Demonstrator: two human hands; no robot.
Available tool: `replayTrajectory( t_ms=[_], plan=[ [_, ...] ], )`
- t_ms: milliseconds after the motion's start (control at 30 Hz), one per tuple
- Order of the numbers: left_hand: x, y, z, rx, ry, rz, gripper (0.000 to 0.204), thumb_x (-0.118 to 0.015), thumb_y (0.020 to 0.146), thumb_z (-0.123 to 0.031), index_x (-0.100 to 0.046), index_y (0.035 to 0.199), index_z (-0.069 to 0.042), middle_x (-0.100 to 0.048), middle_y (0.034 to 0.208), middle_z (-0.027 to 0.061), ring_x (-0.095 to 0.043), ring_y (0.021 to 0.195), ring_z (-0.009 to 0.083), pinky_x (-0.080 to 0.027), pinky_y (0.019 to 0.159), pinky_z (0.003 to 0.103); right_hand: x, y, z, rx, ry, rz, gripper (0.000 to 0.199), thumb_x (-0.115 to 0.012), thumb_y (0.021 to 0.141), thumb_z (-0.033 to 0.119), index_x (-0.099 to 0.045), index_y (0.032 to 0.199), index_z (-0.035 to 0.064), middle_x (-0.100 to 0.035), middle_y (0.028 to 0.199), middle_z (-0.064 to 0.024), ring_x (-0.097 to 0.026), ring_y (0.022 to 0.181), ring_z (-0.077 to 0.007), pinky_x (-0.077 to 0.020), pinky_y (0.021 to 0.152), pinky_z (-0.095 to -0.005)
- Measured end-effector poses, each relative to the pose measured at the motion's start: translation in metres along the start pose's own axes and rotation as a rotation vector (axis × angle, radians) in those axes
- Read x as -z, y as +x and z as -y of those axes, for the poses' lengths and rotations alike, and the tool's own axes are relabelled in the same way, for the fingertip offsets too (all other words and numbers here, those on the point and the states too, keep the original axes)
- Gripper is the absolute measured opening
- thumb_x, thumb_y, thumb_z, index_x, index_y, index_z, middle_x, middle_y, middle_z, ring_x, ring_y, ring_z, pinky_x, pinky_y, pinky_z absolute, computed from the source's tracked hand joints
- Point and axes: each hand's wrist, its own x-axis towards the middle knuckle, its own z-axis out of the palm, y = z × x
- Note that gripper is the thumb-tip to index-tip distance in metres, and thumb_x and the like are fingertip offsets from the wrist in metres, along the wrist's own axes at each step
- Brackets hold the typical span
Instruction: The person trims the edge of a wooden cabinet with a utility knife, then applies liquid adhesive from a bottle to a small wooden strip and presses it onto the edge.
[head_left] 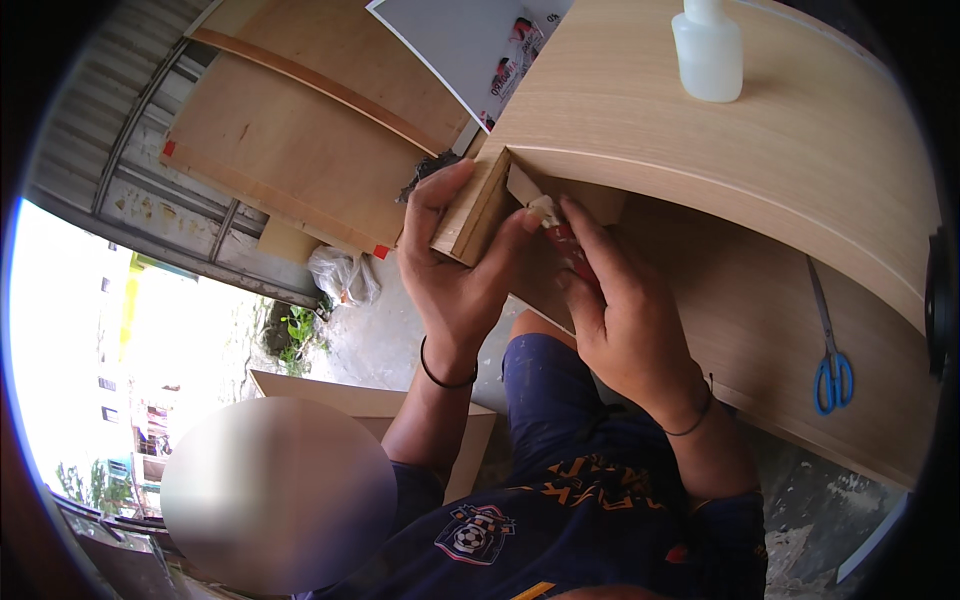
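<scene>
My right hand [635, 320] is closed round the red handle of a putty knife [567, 245]. Its flat blade rests in the inner corner of a light wood-grain cabinet [620, 170], where the side panel meets the top. My left hand [450, 285] straddles the narrow side panel [470, 215], fingers on the outer face and thumb on the inner side. The left thumb tip presses near the knife's neck, which looks smeared with a pale substance. Behind my left fingertips is a dark crumpled clump [428, 175], partly hidden.
A translucent white bottle [708, 55] stands on the cabinet top. Blue-handled scissors [830, 375] lie on the lower board to the right. Plywood sheets [290, 150] lean at the back left, near a plastic bag [343, 277] on the floor. A board [320, 390] stands beside my left forearm.
</scene>
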Motion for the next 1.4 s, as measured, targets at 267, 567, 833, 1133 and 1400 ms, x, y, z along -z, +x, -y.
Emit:
replayTrajectory(
  t_ms=[267, 567, 833, 1133, 1400],
  plan=[
    [0.008, -0.005, 0.004, -0.087, -0.023, 0.005, 0.041, -0.074, 0.078, -0.008, -0.059, 0.115, 0.003, -0.066, 0.099, 0.0094, -0.064, 0.089, 0.0144, -0.050, 0.077, 0.027, 0.004, -0.026, -0.008, -0.012, 0.152, -0.055, 0.047, -0.060, 0.086, 0.001, -0.048, 0.131, -0.0016, -0.063, 0.107, -0.0193, -0.065, 0.092, -0.0324, -0.0530, 0.078, -0.0375],
    [0.019, 0.005, -0.014, -0.175, 0.252, 0.055, 0.029, -0.069, 0.080, -0.010, -0.064, 0.104, 0.004, -0.066, 0.083, 0.0150, -0.065, 0.074, 0.0203, -0.050, 0.065, 0.028, -0.015, -0.089, -0.015, -0.294, 0.262, 0.131, 0.044, -0.062, 0.089, 0.002, -0.048, 0.129, -0.0068, -0.064, 0.111, -0.0211, -0.065, 0.104, -0.0293, -0.0527, 0.086, -0.0350],
    [0.027, -0.016, 0.004, 0.026, -0.204, 0.109, 0.044, -0.069, 0.087, -0.027, -0.059, 0.115, 0.006, -0.062, 0.080, 0.0066, -0.055, 0.064, 0.0102, -0.043, 0.057, 0.024, 0.006, -0.125, -0.029, -0.437, 0.212, 0.159, 0.035, -0.056, 0.094, 0.008, -0.050, 0.127, -0.0043, -0.061, 0.090, -0.0100, -0.059, 0.071, -0.0159, -0.0486, 0.066, -0.0274],
    [0.000, -0.028, 0.014, -0.056, 0.010, 0.005, 0.042, -0.075, 0.082, -0.025, -0.060, 0.108, 0.004, -0.065, 0.091, 0.0133, -0.063, 0.069, 0.0200, -0.050, 0.061, 0.029, 0.023, -0.127, -0.029, -0.573, 0.385, 0.163, 0.032, -0.052, 0.086, -0.004, -0.044, 0.117, -0.0019, -0.055, 0.088, -0.0077, -0.051, 0.070, -0.0132, -0.0465, 0.069, -0.0278],
    [-0.002, -0.005, -0.009, -0.283, 0.423, -0.209, 0.025, -0.073, 0.081, -0.011, -0.065, 0.101, 0.002, -0.067, 0.083, 0.0057, -0.060, 0.067, 0.0096, -0.049, 0.064, 0.023, 0.039, -0.134, -0.046, -0.585, 0.425, 0.324, 0.034, -0.049, 0.081, -0.007, -0.045, 0.115, -0.0028, -0.054, 0.090, -0.0091, -0.054, 0.072, -0.0125, -0.0477, 0.069, -0.0270]
  ],
)
